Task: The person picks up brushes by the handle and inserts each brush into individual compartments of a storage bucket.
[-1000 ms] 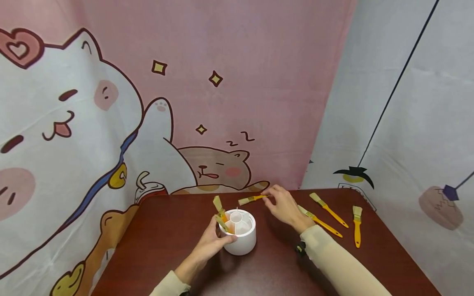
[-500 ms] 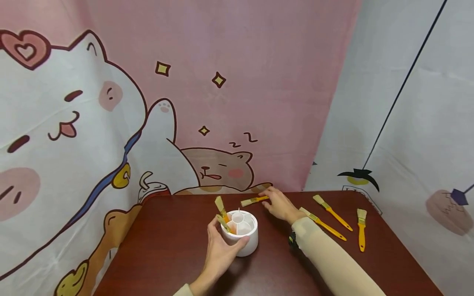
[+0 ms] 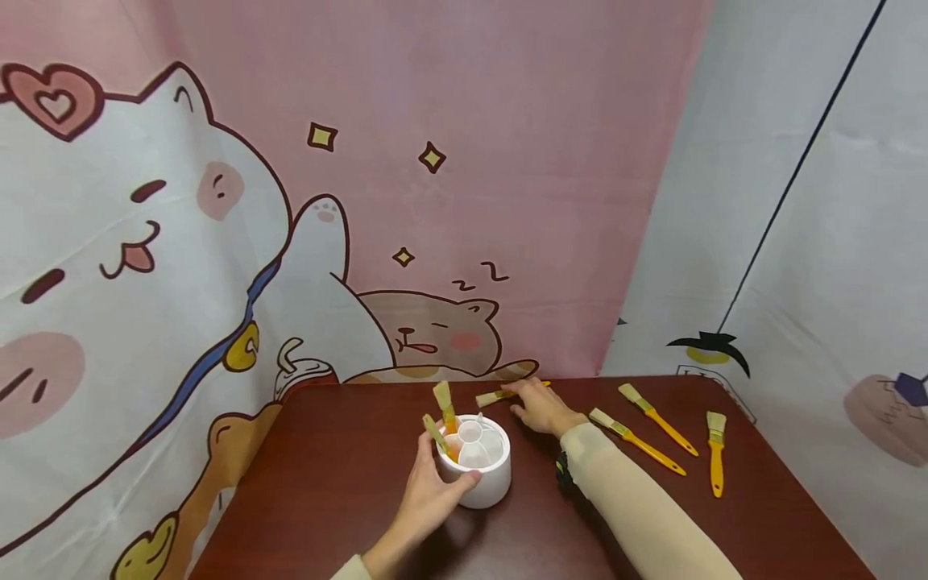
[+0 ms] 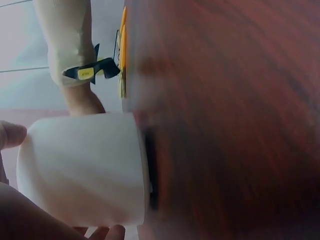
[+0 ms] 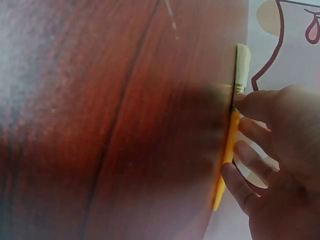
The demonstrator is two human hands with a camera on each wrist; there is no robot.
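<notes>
A round white desk organizer (image 3: 496,483) with inner compartments stands on the table. Two paintbrushes, one with upright bristles (image 3: 443,397) and one leaning (image 3: 433,431), stand in its left compartments. My left hand (image 3: 428,487) grips the organizer's left and front side, thumb at the front; its wall (image 4: 85,165) fills much of the left wrist view. My right hand (image 3: 540,404) reaches over another paintbrush (image 5: 231,137) lying near the far table edge. Its thumb is by the metal band and its loosely bent fingers touch the yellow handle.
Three more yellow-handled paintbrushes lie on the right of the dark red-brown table (image 3: 326,475): one nearest the right sleeve (image 3: 638,443), one behind it (image 3: 658,419) and one farther right (image 3: 716,455). A cartoon-printed cloth (image 3: 544,201) hangs behind the table.
My right hand has slid left along the lying paintbrush, from its handle end toward the bristles. My left hand has shifted its grip slightly on the organizer. The view has turned a little.
</notes>
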